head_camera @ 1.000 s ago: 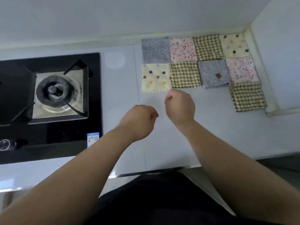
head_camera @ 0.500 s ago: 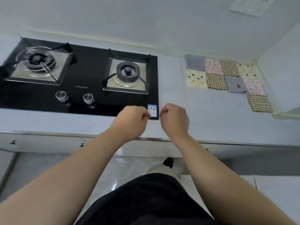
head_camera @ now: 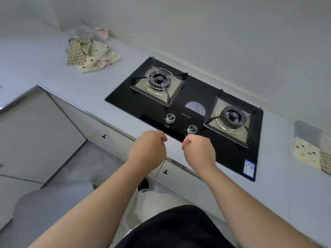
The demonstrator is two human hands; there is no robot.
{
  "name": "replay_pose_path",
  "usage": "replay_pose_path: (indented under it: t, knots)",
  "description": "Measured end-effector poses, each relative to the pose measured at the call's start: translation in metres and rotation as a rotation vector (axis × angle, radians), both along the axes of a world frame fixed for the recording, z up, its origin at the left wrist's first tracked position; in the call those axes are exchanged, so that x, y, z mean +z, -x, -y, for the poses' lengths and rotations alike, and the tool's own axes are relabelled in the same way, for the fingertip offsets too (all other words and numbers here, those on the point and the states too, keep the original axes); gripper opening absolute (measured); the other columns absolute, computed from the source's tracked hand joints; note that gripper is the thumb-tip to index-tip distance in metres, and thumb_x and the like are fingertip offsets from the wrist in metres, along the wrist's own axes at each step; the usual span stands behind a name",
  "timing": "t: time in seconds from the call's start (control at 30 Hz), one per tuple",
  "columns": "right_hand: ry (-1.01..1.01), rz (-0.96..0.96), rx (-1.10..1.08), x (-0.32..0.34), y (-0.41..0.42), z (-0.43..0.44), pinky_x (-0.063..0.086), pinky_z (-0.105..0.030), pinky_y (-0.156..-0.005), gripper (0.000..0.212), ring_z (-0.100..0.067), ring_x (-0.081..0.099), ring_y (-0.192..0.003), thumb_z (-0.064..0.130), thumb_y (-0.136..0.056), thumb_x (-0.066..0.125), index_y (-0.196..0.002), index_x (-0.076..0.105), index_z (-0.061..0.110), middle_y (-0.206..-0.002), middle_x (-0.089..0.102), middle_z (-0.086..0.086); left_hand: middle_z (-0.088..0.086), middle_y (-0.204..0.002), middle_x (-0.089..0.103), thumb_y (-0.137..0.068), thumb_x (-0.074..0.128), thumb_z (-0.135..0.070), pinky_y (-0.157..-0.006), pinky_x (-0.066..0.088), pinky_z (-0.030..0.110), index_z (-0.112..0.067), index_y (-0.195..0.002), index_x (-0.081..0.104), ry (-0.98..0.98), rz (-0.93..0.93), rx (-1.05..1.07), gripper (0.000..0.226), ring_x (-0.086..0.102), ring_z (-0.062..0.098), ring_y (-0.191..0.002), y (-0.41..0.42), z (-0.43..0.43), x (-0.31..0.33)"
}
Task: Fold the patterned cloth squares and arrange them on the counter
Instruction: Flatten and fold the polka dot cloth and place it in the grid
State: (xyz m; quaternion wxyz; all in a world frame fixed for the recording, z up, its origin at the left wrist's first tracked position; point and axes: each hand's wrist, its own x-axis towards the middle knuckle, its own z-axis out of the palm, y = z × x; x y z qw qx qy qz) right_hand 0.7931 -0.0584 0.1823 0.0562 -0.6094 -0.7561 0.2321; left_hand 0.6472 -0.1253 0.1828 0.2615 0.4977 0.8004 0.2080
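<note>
A loose pile of patterned cloth squares [head_camera: 90,53] lies on the pale counter [head_camera: 44,65] at the far left, checked, dotted and pink pieces overlapping. At the right edge, several folded squares [head_camera: 311,149] lie flat in a grid, only partly in frame. My left hand [head_camera: 147,152] and my right hand [head_camera: 198,153] hover side by side above the counter's front edge, in front of the stove. Both have curled fingers and hold nothing.
A black glass gas stove [head_camera: 193,111] with two burners and two knobs [head_camera: 180,123] sits between the pile and the folded grid. Cabinet doors [head_camera: 111,135] run below the counter. The counter turns a corner at the left. A wall rises behind.
My view has swung left, from the folded grid across the stove until the unfolded pile appears. Both hands have stayed curled and empty, moving left with me.
</note>
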Motion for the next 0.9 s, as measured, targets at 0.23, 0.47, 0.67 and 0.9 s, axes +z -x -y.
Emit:
replay_pose_path:
  t: [0.23,0.47,0.67,0.9]
  knots:
    - [0.053,-0.058,0.284,-0.021,0.157,-0.046,0.057,-0.04,-0.064,0.031,-0.019,0.062,-0.072,0.002,-0.084,0.046,-0.077,0.07,0.019,-0.074,0.067,0.006,-0.005,-0.119,0.069,-0.102,0.042,-0.014,-0.081,0.049,0.024,-0.024,-0.121,0.068,0.04,-0.035,0.241,0.034,0.065,0.014,-0.103,0.147,-0.012,-0.022]
    - [0.073,-0.068,0.394,-0.009,0.294,-0.109,0.054,-0.035,-0.064,0.03,-0.019,0.062,-0.075,0.002,-0.084,0.046,-0.078,0.069,0.019,-0.076,0.066,0.005,-0.007,-0.114,0.071,-0.101,0.044,-0.016,-0.079,0.052,0.027,-0.025,-0.118,0.071,0.03,-0.009,0.384,0.032,0.066,0.013,-0.095,0.268,-0.053,-0.015]
    - [0.096,-0.12,0.381,0.001,0.36,-0.135,0.052,-0.031,-0.063,0.028,-0.017,0.062,-0.072,0.005,-0.084,0.046,-0.077,0.069,0.018,-0.075,0.067,0.007,-0.008,-0.114,0.071,-0.099,0.047,-0.015,-0.081,0.05,0.026,-0.025,-0.114,0.072,0.029,0.012,0.426,0.03,0.064,0.012,-0.099,0.334,-0.077,-0.019]
    - [0.168,-0.074,0.311,0.001,0.409,-0.165,0.052,-0.03,-0.064,0.032,-0.016,0.062,-0.075,0.003,-0.085,0.044,-0.081,0.07,0.021,-0.082,0.067,0.008,-0.008,-0.111,0.069,-0.098,0.049,-0.014,-0.074,0.044,0.024,-0.024,-0.109,0.072,0.005,-0.007,0.391,0.027,0.057,0.008,-0.091,0.42,-0.132,-0.021]
